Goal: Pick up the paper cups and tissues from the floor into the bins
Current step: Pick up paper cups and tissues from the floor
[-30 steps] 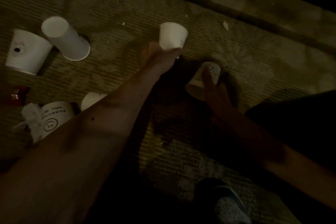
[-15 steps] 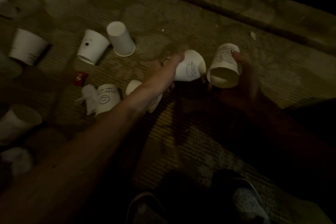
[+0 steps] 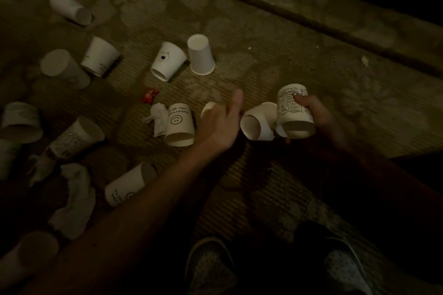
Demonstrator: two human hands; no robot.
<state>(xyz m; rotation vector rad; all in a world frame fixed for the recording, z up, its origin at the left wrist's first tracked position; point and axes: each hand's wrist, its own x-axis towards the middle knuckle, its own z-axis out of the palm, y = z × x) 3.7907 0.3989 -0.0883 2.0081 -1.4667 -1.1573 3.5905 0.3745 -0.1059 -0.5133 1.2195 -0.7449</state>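
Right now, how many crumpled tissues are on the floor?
2 for sure: one tissue beside the smiley-face cup, a larger one at lower left. A dim pale scrap beside it may be a third; darkness may hide more.

White paper cups (image 3: 201, 55), plain or black-printed: fifteen countable; a possible sixteenth in the dark far left of the small red foil wrapper (image 3: 149, 95). Seven above the wrapper, four below and left of it, four to its right. Crumpled white tissues (image 3: 158, 117): two certain, one just below the wrapper, one well below and left; a possible third, unclear. Red wrapper: one. Light dotted shoes (image 3: 211, 268): two, well below and right of the wrapper.
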